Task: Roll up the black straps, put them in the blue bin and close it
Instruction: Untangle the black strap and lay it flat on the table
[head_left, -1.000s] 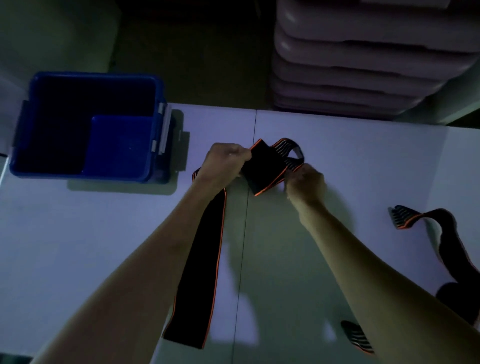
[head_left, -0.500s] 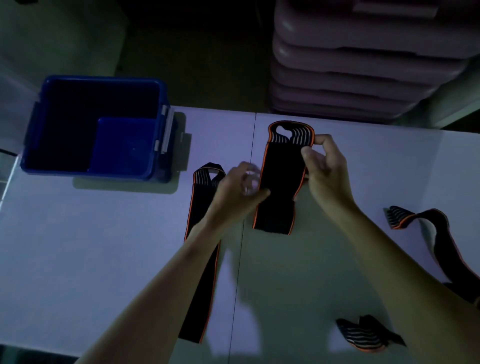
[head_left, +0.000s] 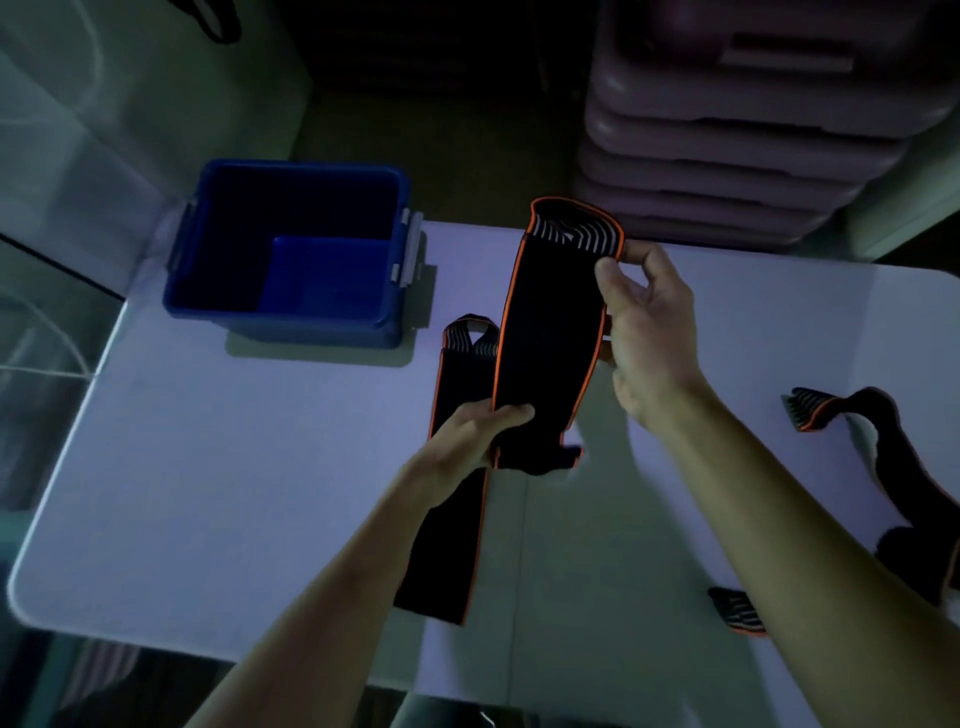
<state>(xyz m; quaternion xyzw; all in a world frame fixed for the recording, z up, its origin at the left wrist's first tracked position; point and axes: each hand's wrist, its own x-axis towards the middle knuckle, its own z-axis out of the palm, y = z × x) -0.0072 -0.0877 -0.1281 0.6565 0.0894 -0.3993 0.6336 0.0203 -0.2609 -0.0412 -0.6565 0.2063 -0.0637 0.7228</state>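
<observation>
A black strap with orange edging (head_left: 550, 332) is held stretched above the white table (head_left: 234, 467). My right hand (head_left: 649, 332) pinches its striped loop end at the top. My left hand (head_left: 467, 436) grips its lower end. A second black strap (head_left: 452, 499) lies flat on the table under my left arm, its loop end pointing toward the blue bin (head_left: 291, 254). The bin stands open at the table's far left, with what looks like a blue lid leaning inside it.
Another black strap (head_left: 893, 467) curls along the table's right side, with a striped end (head_left: 737, 613) near my right forearm. A stack of pale plastic containers (head_left: 737, 130) stands behind the table. The table's edge runs close to my body.
The folded strap has been opened out and lifted; my right hand raised its loop end while my left hand slid down to its lower end. The camera view shifted right.
</observation>
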